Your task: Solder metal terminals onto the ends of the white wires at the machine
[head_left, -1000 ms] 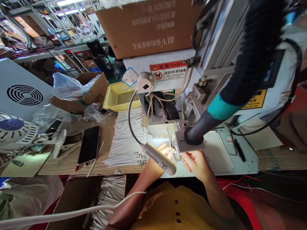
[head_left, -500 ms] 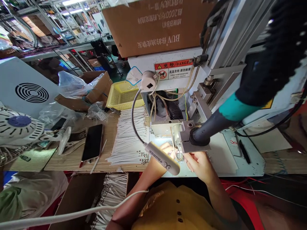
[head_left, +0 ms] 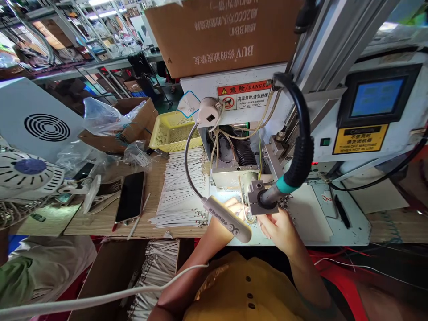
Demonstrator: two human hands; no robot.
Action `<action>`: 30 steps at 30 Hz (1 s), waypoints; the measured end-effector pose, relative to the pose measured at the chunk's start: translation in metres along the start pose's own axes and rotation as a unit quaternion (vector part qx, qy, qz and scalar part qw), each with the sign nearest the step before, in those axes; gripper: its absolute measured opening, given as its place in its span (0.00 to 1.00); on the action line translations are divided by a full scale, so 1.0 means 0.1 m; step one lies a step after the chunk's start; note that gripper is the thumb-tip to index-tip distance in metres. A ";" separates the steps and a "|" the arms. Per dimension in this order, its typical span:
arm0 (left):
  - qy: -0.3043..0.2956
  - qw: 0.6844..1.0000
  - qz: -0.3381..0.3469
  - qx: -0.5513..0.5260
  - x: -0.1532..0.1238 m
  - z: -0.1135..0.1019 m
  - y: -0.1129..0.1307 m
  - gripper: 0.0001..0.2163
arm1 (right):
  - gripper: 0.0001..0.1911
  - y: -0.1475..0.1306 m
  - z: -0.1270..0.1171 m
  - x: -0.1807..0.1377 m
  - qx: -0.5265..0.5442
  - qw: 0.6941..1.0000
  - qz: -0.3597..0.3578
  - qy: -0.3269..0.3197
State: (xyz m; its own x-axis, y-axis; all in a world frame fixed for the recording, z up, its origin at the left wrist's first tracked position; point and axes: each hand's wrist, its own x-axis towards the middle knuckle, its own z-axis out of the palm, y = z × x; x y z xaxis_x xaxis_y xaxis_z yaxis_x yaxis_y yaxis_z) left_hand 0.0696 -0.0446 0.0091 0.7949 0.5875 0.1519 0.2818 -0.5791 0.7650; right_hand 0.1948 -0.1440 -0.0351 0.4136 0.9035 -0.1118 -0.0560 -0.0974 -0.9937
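My left hand (head_left: 234, 206) is bent in under the machine head, partly covered by a white lamp (head_left: 227, 220) on a flexible neck. Its fingertips are drawn together beside a thin beige tube (head_left: 241, 189). Facing it from the other side, my right hand (head_left: 279, 227) has thumb and fingers pinched together just below the metal head bracket (head_left: 262, 198). Whatever lies between the fingertips is too small and too hidden to name. Left of my hands, many white strip-like leads (head_left: 180, 191) with small metal ends lie in a flat pile.
A phone (head_left: 130, 196) and a yellow basket (head_left: 174, 129) stand to the left. More white leads fill a box (head_left: 154, 276) below the table edge. A danger label (head_left: 245, 96) marks the machine; its screen (head_left: 377, 98) is at right. A white cable (head_left: 110, 296) crosses my left arm.
The machine head with its black hose has dropped away from the camera, uncovering the screen and yellow label. Both hands stay in nearly the same place.
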 end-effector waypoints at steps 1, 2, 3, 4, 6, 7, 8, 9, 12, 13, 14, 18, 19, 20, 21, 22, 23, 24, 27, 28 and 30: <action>-0.002 1.000 -0.004 -0.002 0.00 0.00 0.00 0.18 | 0.19 0.00 0.00 0.00 -0.001 1.000 -0.001 0.002; -0.004 1.000 -0.006 -0.004 0.00 0.00 0.00 0.18 | 0.19 0.00 0.00 0.00 -0.002 1.000 -0.002 0.002; -0.004 1.000 -0.008 -0.007 0.00 0.00 0.00 0.18 | 0.19 0.00 0.00 0.00 -0.003 1.000 -0.003 0.003; -0.006 1.000 -0.009 -0.010 0.00 0.00 0.00 0.17 | 0.19 0.00 0.00 0.00 -0.003 1.000 -0.005 0.003; -0.008 1.000 -0.010 -0.013 -0.01 0.01 0.00 0.17 | 0.18 -0.01 0.00 -0.01 -0.001 1.000 -0.004 0.002; -0.008 1.000 -0.013 -0.011 -0.01 0.01 0.00 0.17 | 0.18 -0.01 0.00 -0.01 0.000 1.000 -0.001 0.000; -0.007 1.000 -0.016 -0.008 -0.01 0.00 0.01 0.16 | 0.18 -0.01 0.00 -0.01 0.000 1.000 0.002 -0.001; -0.007 1.000 -0.020 -0.006 -0.01 0.00 0.01 0.16 | 0.18 -0.01 0.00 -0.02 -0.002 1.000 0.005 -0.002; -0.005 1.000 -0.030 0.004 -0.01 0.00 0.02 0.16 | 0.18 0.01 -0.02 -0.02 0.000 1.000 0.010 -0.007; -0.004 0.999 -0.031 0.009 -0.01 0.00 0.02 0.16 | 0.18 0.02 -0.02 -0.01 0.001 1.000 0.007 -0.009; -0.003 0.999 -0.031 0.014 -0.01 0.01 0.02 0.16 | 0.18 0.03 -0.02 -0.01 0.003 1.000 0.003 -0.010; -0.017 0.999 -0.025 0.027 -0.06 0.07 -0.07 0.15 | 0.17 0.00 0.01 -0.03 -0.034 0.999 -0.022 -0.005; -0.024 0.999 -0.025 0.022 -0.08 0.07 -0.11 0.14 | 0.17 -0.03 0.02 -0.05 -0.063 0.997 -0.039 0.004; -0.028 0.999 -0.026 0.017 -0.11 0.06 -0.16 0.13 | 0.16 -0.06 0.02 -0.07 -0.103 0.993 -0.063 0.016; -0.029 0.999 -0.027 0.016 -0.15 0.03 -0.21 0.12 | 0.15 -0.09 0.00 -0.09 -0.150 0.983 -0.096 0.032; -0.026 0.999 -0.022 0.020 -0.18 -0.02 -0.27 0.12 | 0.13 -0.12 -0.03 -0.11 -0.200 0.970 -0.131 0.050; -0.016 0.999 -0.014 0.033 -0.22 -0.09 -0.32 0.12 | 0.11 -0.15 -0.09 -0.13 -0.249 0.952 -0.165 0.069; 0.005 0.998 -0.006 0.056 -0.26 -0.19 -0.38 0.12 | 0.09 -0.16 -0.18 -0.13 -0.294 0.932 -0.192 0.093; 0.108 0.984 -0.003 0.142 -0.41 -0.52 -0.55 0.10 | 0.08 -0.10 -0.54 -0.09 -0.408 0.864 -0.217 0.199; 0.137 0.977 -0.012 0.164 -0.47 -0.61 -0.60 0.10 | 0.09 -0.05 -0.66 -0.05 -0.434 0.845 -0.213 0.229; 0.161 0.969 -0.030 0.186 -0.59 -0.74 -0.70 0.10 | 0.09 0.04 -0.85 0.04 -0.464 0.820 -0.213 0.258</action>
State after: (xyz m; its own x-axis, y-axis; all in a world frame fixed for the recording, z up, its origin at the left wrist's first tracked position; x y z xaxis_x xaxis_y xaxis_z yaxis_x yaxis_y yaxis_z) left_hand -0.0367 0.0037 -0.0071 0.5790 0.7375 0.3475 0.5434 -0.6669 0.5099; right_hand 0.2731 -0.1765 -0.0408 0.5588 0.6645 0.4963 0.8105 -0.3108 -0.4965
